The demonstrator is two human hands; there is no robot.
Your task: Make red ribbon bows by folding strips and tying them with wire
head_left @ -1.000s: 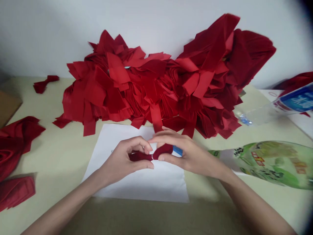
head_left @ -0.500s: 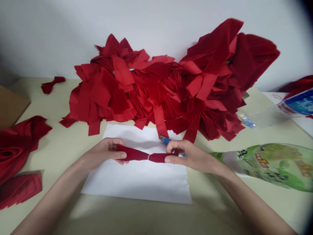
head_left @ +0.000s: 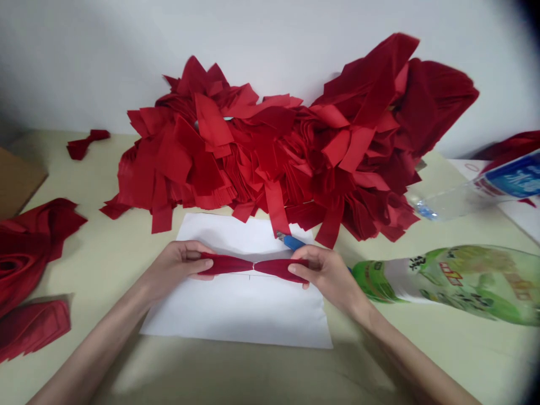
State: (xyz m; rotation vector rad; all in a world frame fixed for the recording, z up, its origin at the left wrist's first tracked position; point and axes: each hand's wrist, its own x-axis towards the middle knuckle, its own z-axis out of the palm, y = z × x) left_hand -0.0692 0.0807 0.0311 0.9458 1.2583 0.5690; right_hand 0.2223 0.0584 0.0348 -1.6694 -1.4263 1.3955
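Red strip [head_left: 253,266] lies lengthwise left-right over white paper [head_left: 236,315], and we pinch its ends between thumbs and fingers, left hand [head_left: 177,270] and right hand [head_left: 327,274] equally near its narrow waist.

The pale cream table [head_left: 84,236] carries a heap of red cloth strips [head_left: 270,152] along its back edge, a white paper sheet [head_left: 236,315] near the front edge, a blue-handled cutter [head_left: 291,242] at the paper's far edge, a green-labelled plastic bottle [head_left: 447,284] lying on its side at right, and folded red cloth [head_left: 21,247] at the left edge.
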